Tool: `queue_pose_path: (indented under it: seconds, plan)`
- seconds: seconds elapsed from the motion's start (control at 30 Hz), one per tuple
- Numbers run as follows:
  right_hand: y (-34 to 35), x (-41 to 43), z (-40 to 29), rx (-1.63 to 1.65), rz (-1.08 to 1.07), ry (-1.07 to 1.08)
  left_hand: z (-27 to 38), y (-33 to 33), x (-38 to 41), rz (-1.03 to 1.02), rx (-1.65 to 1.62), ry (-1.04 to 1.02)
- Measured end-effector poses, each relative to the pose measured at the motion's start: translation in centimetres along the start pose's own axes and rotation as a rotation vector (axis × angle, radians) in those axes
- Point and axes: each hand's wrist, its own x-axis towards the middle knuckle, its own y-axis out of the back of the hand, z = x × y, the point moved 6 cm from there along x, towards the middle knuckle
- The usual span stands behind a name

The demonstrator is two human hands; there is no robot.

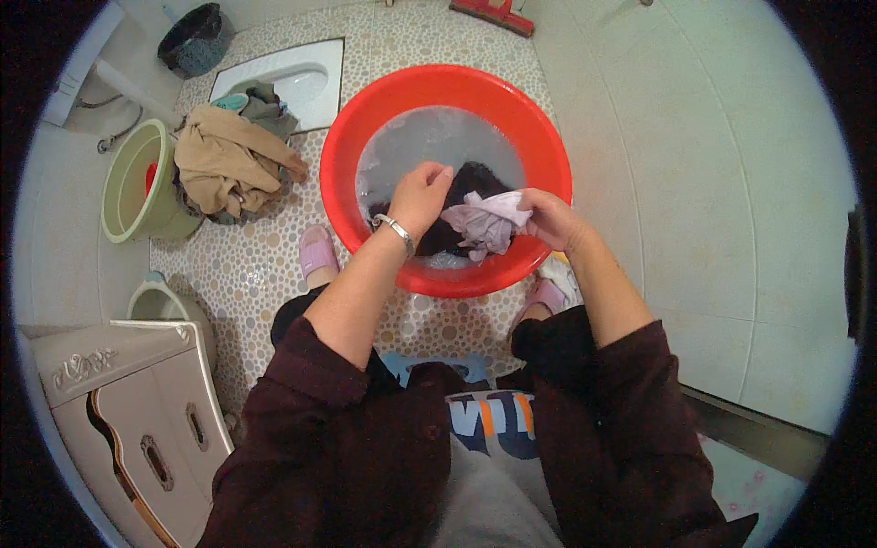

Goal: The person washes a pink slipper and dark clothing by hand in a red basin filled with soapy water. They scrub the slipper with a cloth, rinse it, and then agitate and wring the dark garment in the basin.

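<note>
A red plastic basin (550,144) stands on the floor before me, holding cloudy, sudsy water (438,140). A dark wet cloth (479,179) lies partly in that water. My right hand (551,219) grips a pale lilac cloth (485,222) near the basin's right side; the cloth hangs bunched above the dark one. My left hand (423,195), with a silver bracelet at the wrist, is over the middle of the basin, its fingers curled. Whether it pinches anything cannot be told, since the back of the hand hides the palm.
Left of the basin lie a heap of clothes with a tan garment (223,154), a squat toilet (329,89), a green bucket (113,198) and a dark bucket (199,58). A cabinet (130,390) stands lower left. Tiled wall (685,171) rises at right.
</note>
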Motion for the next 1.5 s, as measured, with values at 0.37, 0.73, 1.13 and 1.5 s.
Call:
queue_pose_path:
  seconds: [0.37,0.73,1.13,1.5]
  plan:
    - [-6.4,-1.8,-6.7,0.691,-0.081,0.357,2.0,-3.6,-0.7,-0.261,-0.846,0.416]
    - [-3.0,-1.3,-7.9,-0.597,0.647,0.841,4.4,-4.3,-0.9,-0.485,-1.106,0.267]
    - [-5.0,0.5,-5.7,0.099,0.194,0.826,5.1,-4.3,-1.1,-0.289,-0.927,0.224]
    - [-4.7,2.0,-4.2,0.181,0.455,0.567,3.5,-5.9,-1.2,-0.027,0.097,-0.005]
